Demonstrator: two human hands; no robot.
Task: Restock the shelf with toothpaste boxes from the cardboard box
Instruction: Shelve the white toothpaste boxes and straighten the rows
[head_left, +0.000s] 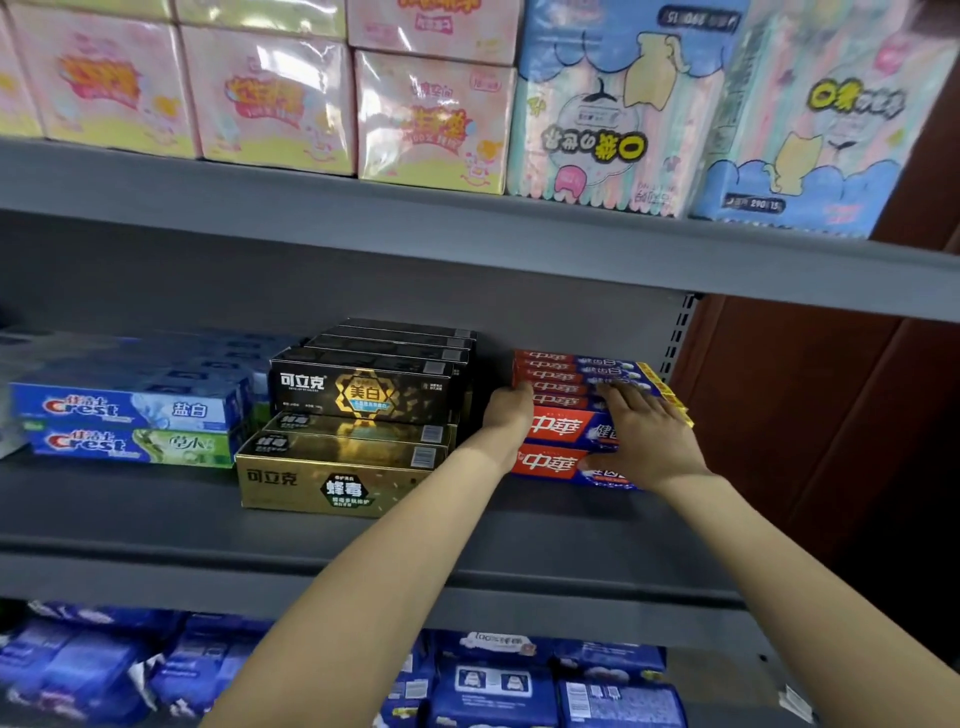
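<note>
Head view: mid shelf (156, 519), both hands on red toothpaste boxes (558, 428) at its right end.
Left hand (511, 408): against stack's left end; fingers hidden, can't tell.
Right hand (647, 434): flat on stack front/top, fingers spread, pressing.
Done: red stack two high, several deep; black/gold boxes (358, 415) and Crest boxes (130, 426) already in rows to the left.
Left: prob. just squaring the stack; shelf front edge bare.
Cardboard box: not in view, so remaining stock unknown.
</note>
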